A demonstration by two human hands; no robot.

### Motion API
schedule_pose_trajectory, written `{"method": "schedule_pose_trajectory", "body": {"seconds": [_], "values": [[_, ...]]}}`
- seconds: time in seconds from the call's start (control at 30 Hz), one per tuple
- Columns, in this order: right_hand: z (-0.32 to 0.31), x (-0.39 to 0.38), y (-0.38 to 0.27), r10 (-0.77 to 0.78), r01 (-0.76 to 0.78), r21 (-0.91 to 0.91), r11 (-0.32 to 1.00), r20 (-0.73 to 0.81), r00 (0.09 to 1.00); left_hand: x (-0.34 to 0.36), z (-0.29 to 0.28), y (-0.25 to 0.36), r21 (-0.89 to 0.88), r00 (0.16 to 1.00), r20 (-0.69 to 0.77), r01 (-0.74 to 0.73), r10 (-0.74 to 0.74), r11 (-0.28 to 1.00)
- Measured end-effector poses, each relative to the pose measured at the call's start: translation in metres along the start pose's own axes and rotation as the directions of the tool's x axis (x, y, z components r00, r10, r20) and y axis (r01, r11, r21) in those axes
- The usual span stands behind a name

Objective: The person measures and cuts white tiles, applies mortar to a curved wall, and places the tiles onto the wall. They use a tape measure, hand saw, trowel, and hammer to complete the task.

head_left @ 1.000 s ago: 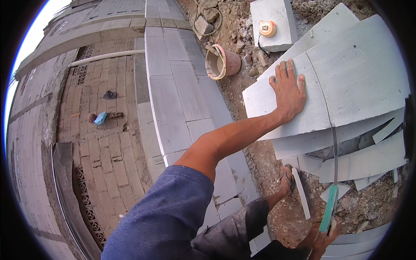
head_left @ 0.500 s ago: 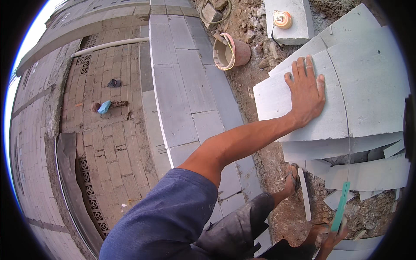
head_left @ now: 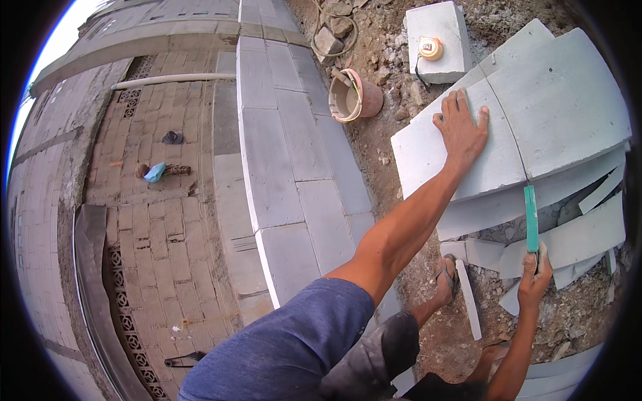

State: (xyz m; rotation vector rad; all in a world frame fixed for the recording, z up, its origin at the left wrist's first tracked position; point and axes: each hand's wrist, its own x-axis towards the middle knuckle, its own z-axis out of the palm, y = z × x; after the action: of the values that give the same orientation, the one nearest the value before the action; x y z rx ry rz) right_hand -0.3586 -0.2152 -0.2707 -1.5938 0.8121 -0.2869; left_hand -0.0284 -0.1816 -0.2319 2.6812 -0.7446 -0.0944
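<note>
My left hand (head_left: 463, 127) lies flat, fingers stretched out, on the top of a large pale block (head_left: 572, 100), left of a thin cut line (head_left: 506, 118) that runs across it. At the near edge of the block my right hand (head_left: 533, 277) is closed round the lower end of a handsaw with a green handle (head_left: 531, 217). The handle lines up with the cut. Its blade is seen edge-on and is mostly hidden in the cut.
Broken pale slabs (head_left: 565, 244) lie under and before the block. A pink bucket (head_left: 368, 100) with a tool inside stands at the far left of it. Beyond, an orange-and-white round thing (head_left: 430, 48) sits on another block (head_left: 457, 25). A pale block wall (head_left: 294, 167) runs along the left.
My right hand has moved away from me with the handsaw, bringing its green handle up to the block's near edge. My left hand stays flat on the block; the view has shifted slightly.
</note>
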Motion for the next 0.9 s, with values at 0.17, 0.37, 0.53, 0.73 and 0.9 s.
{"method": "schedule_pose_trajectory", "body": {"seconds": [0.17,0.37,0.53,0.73,0.9], "values": [[-0.042,-0.09,-0.033,0.141,-0.134,-0.101,0.986,0.068,0.988,-0.05,-0.009,-0.001,0.009,0.999,0.001,-0.044,0.044,0.999],[-0.02,-0.052,-0.018,0.138,-0.142,-0.098,0.985,-0.045,0.989,-0.048,0.001,0.007,0.08,0.996,0.024,-0.084,0.082,0.993],[-0.071,-0.141,-0.048,0.024,-0.02,-0.073,0.997,0.057,0.998,-0.044,-0.017,-0.008,0.081,0.999,0.046,-0.022,0.018,0.996],[-0.043,-0.077,-0.005,0.342,-0.342,-0.044,0.939,0.003,0.94,-0.042,-0.003,0.013,0.038,0.989,0.102,-0.113,0.109,0.993],[-0.04,-0.103,-0.062,0.249,-0.261,-0.047,0.964,-0.182,0.951,-0.044,-0.011,-0.022,0.018,0.994,0.056,-0.091,0.09,0.996]]}}
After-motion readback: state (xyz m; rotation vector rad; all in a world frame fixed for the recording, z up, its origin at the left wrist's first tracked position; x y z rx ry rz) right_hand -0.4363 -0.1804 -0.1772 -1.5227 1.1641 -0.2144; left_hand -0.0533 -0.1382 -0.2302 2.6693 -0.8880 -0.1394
